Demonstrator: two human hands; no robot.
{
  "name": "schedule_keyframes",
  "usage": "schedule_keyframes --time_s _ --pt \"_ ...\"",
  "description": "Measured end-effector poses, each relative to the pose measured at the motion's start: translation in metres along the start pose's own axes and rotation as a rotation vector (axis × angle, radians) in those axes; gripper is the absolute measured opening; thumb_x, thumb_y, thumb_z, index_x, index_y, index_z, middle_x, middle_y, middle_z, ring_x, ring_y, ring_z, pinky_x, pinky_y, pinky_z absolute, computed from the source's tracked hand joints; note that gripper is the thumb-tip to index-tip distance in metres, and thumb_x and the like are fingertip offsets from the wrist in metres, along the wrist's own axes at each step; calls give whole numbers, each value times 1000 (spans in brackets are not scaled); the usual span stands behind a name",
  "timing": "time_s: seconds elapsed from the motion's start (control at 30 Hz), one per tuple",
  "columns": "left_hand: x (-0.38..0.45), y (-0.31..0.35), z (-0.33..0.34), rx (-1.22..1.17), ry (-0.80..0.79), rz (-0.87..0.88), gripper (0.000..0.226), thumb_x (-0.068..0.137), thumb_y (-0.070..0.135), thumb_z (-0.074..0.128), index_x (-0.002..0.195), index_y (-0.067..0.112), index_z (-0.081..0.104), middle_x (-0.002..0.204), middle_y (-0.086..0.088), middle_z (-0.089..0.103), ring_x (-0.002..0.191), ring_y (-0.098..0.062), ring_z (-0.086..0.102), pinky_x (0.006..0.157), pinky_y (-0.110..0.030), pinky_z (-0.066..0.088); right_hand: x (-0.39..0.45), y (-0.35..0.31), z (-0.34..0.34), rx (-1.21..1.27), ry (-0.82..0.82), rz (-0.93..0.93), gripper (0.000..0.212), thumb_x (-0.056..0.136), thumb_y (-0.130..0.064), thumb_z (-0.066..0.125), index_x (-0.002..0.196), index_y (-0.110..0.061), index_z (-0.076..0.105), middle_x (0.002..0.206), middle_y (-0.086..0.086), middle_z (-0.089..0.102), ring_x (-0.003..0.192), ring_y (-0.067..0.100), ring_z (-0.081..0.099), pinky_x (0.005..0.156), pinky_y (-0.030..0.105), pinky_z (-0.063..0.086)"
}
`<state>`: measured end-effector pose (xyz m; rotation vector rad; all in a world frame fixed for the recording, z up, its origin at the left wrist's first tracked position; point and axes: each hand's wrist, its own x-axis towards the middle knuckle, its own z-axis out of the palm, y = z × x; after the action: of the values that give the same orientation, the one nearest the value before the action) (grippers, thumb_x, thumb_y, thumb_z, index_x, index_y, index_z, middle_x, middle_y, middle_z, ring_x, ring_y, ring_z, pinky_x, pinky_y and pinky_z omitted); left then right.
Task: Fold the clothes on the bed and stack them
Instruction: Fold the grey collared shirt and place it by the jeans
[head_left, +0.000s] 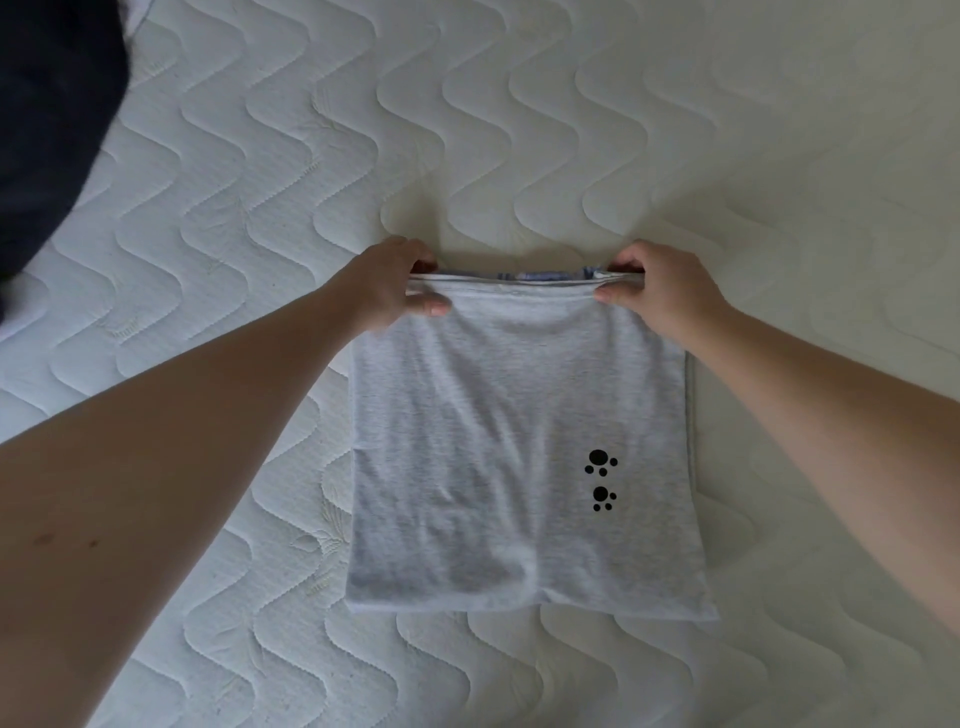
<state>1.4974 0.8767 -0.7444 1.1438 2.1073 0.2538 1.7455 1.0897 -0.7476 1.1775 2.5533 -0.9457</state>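
- On the middle of the quilted white mattress (571, 130) lies a light grey garment (509, 457), folded into a tall rectangle with its long sides running toward and away from the person.
- Two black paw prints (601, 479) sit one above the other near the garment's right edge, in its lower half.
- The left hand (387, 288) pinches the garment's far left corner, thumb on top of the cloth and the other fingers curled over the far edge.
- The right hand (654, 288) pinches the far right corner the same way, thumb on top and fingers hooked over the edge.
- The far edge is drawn taut between the two hands and seems slightly raised off the mattress; the near edge lies flat.
- A strip of blue-and-white patterned cloth (540, 274) shows just beyond the far edge, between the hands; I cannot tell whether it is part of the garment or a separate piece under it.
- At the mattress's far left corner a dark navy cloth (52, 130) fills the view, blurred and well apart from the grey garment.
- Both bare forearms reach in from the near corners.
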Motion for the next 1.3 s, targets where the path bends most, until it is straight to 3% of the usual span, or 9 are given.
schedule_keyframes --time_s 0.13,0.3,0.43,0.57,0.73,0.83,0.93,1.1,1.3 --pt "10 12 -6 208 -99 -65 63 80 50 74 129 13 57 125 -6 61 115 -28 56 90 -34 41 12 -5 -5 -129 -174 11 60 76 -48 79 124 -15 61 124 8 63 112 29 57 92 37 45" --pt "13 22 -16 324 -292 -74 51 79 54 74 103 11 62 94 -2 60 88 -21 53 73 -31 36 20 -9 -5 -219 -254 -23 56 80 -47 75 117 -8 61 116 14 61 105 31 56 74 30 33" --pt "4 20 -17 264 -209 -27 37 82 47 74 103 20 59 92 4 57 86 -17 52 70 -30 36 10 -7 -6 -187 -176 -86 37 83 -41 75 98 -14 54 95 8 55 86 25 51 66 31 29" --pt "-11 19 -20 154 -142 8 28 81 41 77 87 33 51 83 12 55 72 -3 50 56 -25 33 -1 -10 -12 -183 -151 -105 44 85 -39 74 110 -9 54 97 8 56 82 26 51 64 33 33" --pt "-35 33 -37 165 -107 32 24 77 45 79 82 39 57 74 12 59 62 -6 58 49 -22 36 -21 -18 -34 -176 -171 -183 45 84 -39 74 116 -12 58 99 1 59 89 24 54 65 31 33" --pt "-57 47 -53 206 -74 66 31 75 47 79 68 43 49 68 17 54 65 2 49 52 -21 31 -40 -27 -57 -245 -218 -219 28 85 -40 73 74 -23 54 68 -5 48 72 25 49 52 31 27" --pt "-86 65 -72 212 -48 88 27 77 47 78 81 42 52 73 18 53 69 4 47 56 -20 31 -67 -44 -84 -230 -172 -241 41 85 -37 74 63 -28 40 62 -3 45 67 25 46 53 30 26" --pt "-148 101 -120 266 41 113 24 81 43 75 95 33 59 77 16 54 70 1 46 57 -20 31 -123 -83 -138 -195 -26 -315 21 85 -33 74 85 -15 63 68 1 53 70 25 51 58 33 26" --pt "-217 136 -181 309 236 150 23 88 36 70 103 20 64 71 13 52 68 -10 47 55 -21 31 -179 -132 -201 -209 143 -424 25 85 -31 75 98 -10 71 74 7 63 72 27 57 62 35 37"
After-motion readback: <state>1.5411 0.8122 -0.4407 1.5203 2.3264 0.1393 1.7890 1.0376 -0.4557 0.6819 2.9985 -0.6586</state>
